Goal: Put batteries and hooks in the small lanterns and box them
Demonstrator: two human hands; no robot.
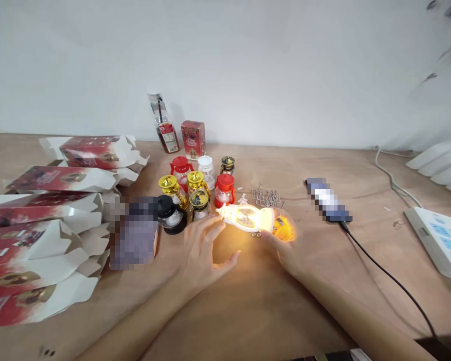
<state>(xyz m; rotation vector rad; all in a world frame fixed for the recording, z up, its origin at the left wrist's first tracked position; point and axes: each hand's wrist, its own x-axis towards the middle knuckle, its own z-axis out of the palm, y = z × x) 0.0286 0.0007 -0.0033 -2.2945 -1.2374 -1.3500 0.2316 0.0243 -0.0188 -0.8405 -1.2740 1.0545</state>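
Observation:
A lit white mini lantern (247, 217) lies tilted on its side above the table, glowing warm yellow. My right hand (285, 245) grips it by its base end, where the light shines orange. Near the lantern's top, my left hand (207, 245) has its fingers and thumb spread apart; fingertips come close to the lantern, and I cannot tell whether they touch. Just behind the left hand stand several small lanterns: a black one (170, 215), a black-and-gold one (200, 204), gold ones (169, 189), red ones (224, 190) and a white one (206, 170).
Flattened red-and-white cartons (60, 205) pile up at the left, beside a blurred phone-like slab (135, 235). A bottle (167, 135) and a red box (193, 139) stand by the wall. Wire handles (268, 197), a cabled phone (326, 199) and a power strip (438, 240) lie rightward.

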